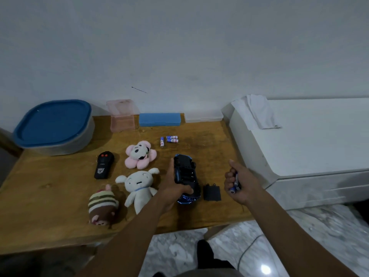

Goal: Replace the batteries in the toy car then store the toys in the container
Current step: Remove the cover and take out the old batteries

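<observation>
Toy car lies belly-up on the desk, right of centre and toward the near edge, with its battery bay uncovered. Left hand holds the car: thumb over the near end, fingers along its left side. Right hand is above the desk's right edge, fist closed around a few batteries (count unclear, only the blue-white ends show). Black battery cover lies flat on the desk between the car and the right hand, just beside the car. Three loose batteries sit further back, toward the far edge: two side by side, one at an angle just to their left. Container with a blue lid on is at the far left corner. Black remote is left of centre. Pink flower plush is mid-desk, and the white plush is nearer, touching the left forearm. Striped brown plush is near the front edge. Along the far edge by the wall stand a pink clear box, a blue case and a clear case. White cloth is on the white unit right of the desk.
</observation>
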A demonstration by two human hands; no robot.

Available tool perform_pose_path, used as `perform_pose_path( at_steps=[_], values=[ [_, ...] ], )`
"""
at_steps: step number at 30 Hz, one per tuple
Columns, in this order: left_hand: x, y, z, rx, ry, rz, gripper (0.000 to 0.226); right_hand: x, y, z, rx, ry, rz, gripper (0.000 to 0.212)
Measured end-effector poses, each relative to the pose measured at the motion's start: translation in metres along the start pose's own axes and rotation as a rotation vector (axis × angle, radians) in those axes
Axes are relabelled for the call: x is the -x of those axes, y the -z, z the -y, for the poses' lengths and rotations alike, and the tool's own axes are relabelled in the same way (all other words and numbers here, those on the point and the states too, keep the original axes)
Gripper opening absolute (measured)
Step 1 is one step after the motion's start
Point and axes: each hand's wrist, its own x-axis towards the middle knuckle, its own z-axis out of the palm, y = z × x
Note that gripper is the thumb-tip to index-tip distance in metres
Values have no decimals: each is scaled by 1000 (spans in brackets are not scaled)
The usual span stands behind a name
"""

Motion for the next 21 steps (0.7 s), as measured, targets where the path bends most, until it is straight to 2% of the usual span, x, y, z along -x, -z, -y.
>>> perform_pose_path(
  at_steps=[7, 11, 21],
  values=[
    [-9, -12, -2, -45, 32, -82, 126, -23, 3, 10, 63, -66, 34, 36],
    [-5, -17, -7, -146, 44, -115, 116, -30, -1, 12, 89, -108, 48, 35],
    [0, -14, -17, -626, 83, -140, 114, -31, 3, 10, 120, -107, 69, 33]
  ],
)
